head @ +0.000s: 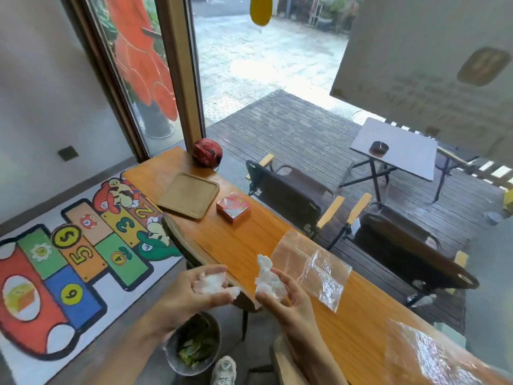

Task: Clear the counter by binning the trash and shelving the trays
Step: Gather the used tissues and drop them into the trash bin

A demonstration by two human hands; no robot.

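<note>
Both hands held over the counter's (pixel 277 234) near edge, each with trash.
Left hand (pixel 194 293) curled round a tissue wad (pixel 212 282); right hand (pixel 283 294) grips a second wad (pixel 268 279), upright, plus a clear wrapper (pixel 313 270) fanning right over the counter; bin (pixel 194 345) on the floor below holds green scraps, rim partly hidden by the left forearm; tray (pixel 190 198) empty, lying flat further along, beside a red box (pixel 234 207); another wrapper (pixel 433 357) cut off at bottom right.
</note>
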